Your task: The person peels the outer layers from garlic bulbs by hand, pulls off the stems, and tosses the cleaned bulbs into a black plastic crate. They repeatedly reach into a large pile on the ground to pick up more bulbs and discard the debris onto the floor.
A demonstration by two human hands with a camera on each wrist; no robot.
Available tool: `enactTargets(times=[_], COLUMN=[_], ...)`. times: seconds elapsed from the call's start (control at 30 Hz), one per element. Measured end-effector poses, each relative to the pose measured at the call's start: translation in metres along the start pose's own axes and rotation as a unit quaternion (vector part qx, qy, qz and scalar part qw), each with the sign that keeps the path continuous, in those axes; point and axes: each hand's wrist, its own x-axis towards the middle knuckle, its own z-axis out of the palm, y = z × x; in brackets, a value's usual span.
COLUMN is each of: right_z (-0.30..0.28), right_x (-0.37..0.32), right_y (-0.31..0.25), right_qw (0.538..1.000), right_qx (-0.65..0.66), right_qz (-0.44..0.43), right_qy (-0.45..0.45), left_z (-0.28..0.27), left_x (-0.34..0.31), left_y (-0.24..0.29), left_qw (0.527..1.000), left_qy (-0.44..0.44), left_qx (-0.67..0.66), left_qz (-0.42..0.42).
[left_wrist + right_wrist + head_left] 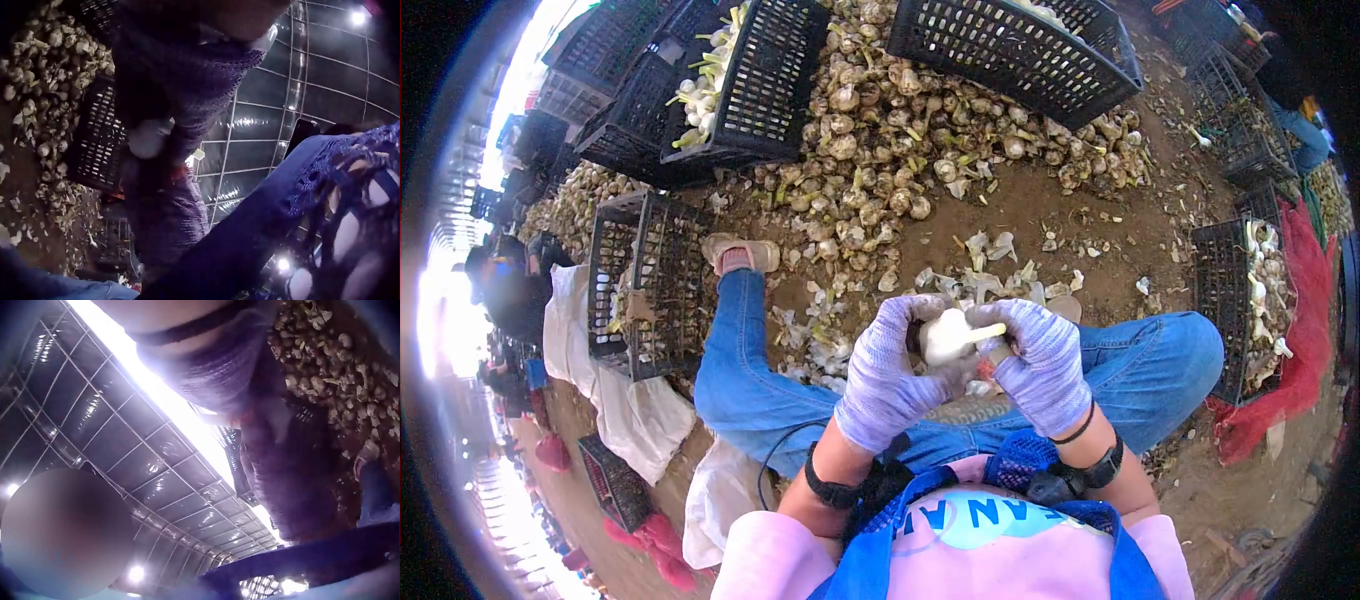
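Note:
A peeled white garlic bulb [947, 338] with a short pale green stem is held between both gloved hands above the lap in the head view. The left hand [895, 375] curls its fingers and thumb round the bulb's left side. On the stem side, the right hand [1037, 360] grips near the stem, with something red and small by its fingers. The left wrist view shows the bulb [148, 139] between the left hand [181, 81] and the right hand [165, 212]. In the right wrist view the right hand [212, 375] is dark and the bulb is hard to make out.
Unpeeled garlic [870, 150] lies heaped on the soil ahead, with loose skins nearer the lap. Black crates [770, 80] stand at the front left, another crate [1010, 55] ahead, an upright crate [640, 280] at left, and a garlic-filled crate [1225, 310] beside red netting [1295, 330] at right.

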Motion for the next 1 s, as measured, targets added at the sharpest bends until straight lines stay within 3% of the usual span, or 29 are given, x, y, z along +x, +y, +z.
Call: enactTargets(times=[0.03,0.07,0.1,0.13,0.17,0.2,0.23,0.27,0.3,0.33,0.37,0.4,0.43,0.47,0.53,0.57,0.6,0.73,0.77,0.8,0.9,0.97,1.0], right_z=[0.002,0.005,0.007,0.009,0.007,0.009,0.012,0.013,0.012,0.013,0.015,0.014,-0.003,-0.006,-0.010,-0.016,-0.017,0.004,0.002,0.001,0.005,0.015,0.021], right_x=[0.001,0.001,0.000,-0.001,0.002,0.000,-0.003,-0.005,-0.006,-0.006,-0.005,-0.005,-0.002,0.004,0.013,0.011,0.007,0.008,0.014,0.020,0.027,0.022,0.019], right_y=[0.004,0.009,0.015,0.018,0.009,0.010,0.014,0.017,0.018,0.015,0.011,0.006,0.005,0.009,0.013,0.018,0.026,0.011,0.007,0.006,0.014,0.014,0.011], right_qw=[1.000,1.000,0.977,0.905,0.848,0.848,0.878,0.904,0.970,0.970,0.915,0.833,0.763,0.755,0.768,0.794,0.896,0.952,0.973,0.986,0.992,0.985,0.975], right_qx=[-0.004,-0.005,0.184,0.364,0.457,0.458,0.426,0.392,0.232,0.232,0.385,0.527,0.615,0.620,0.576,0.578,0.421,0.290,0.226,0.160,0.064,0.073,0.082], right_qz=[-0.007,-0.009,0.106,0.218,0.268,0.268,0.215,0.161,0.066,0.067,0.111,0.152,0.190,0.175,0.171,0.142,0.135,0.096,0.030,-0.035,-0.095,-0.122,-0.146], right_qy=[0.005,0.006,0.006,0.004,0.024,0.023,0.035,0.047,0.028,0.027,0.049,0.069,0.057,0.121,0.221,0.122,0.032,-0.030,-0.034,-0.037,-0.051,-0.100,-0.147], left_z=[0.000,0.001,0.001,-0.002,-0.005,-0.007,-0.009,-0.009,-0.010,-0.011,-0.010,-0.009,-0.007,-0.006,-0.004,-0.004,-0.004,-0.004,-0.005,-0.004,-0.001,0.001,-0.001], left_x=[-0.001,-0.001,0.000,0.000,0.001,0.003,0.005,0.005,0.005,0.004,0.005,0.005,0.005,0.005,0.007,0.008,0.010,0.012,0.012,0.006,0.007,0.015,0.017], left_y=[0.000,-0.001,-0.002,-0.008,-0.013,-0.017,-0.018,-0.024,-0.035,-0.043,-0.045,-0.044,-0.043,-0.041,-0.046,-0.052,-0.057,-0.055,-0.058,-0.059,-0.068,-0.072,-0.074], left_qw=[1.000,0.987,0.949,0.949,0.966,0.978,0.989,0.989,0.980,0.967,0.939,0.939,0.904,0.862,0.837,0.831,0.823,0.845,0.894,0.887,0.907,0.797,0.798], left_qy=[0.000,-0.012,-0.024,-0.023,-0.015,-0.008,0.004,0.004,0.012,0.021,0.028,0.029,0.047,0.065,0.097,0.089,0.080,0.048,0.031,0.004,0.022,0.084,0.085], left_qx=[0.000,-0.157,-0.309,-0.309,-0.259,-0.208,-0.140,-0.140,-0.197,-0.253,-0.337,-0.338,-0.417,-0.492,-0.529,-0.544,-0.560,-0.515,-0.428,-0.441,-0.401,-0.579,-0.578], left_qz=[0.000,-0.025,-0.051,-0.052,-0.018,0.016,0.043,0.042,0.004,-0.035,-0.058,-0.058,-0.083,-0.107,-0.099,-0.078,-0.056,-0.133,-0.129,-0.138,-0.128,-0.147,-0.146])
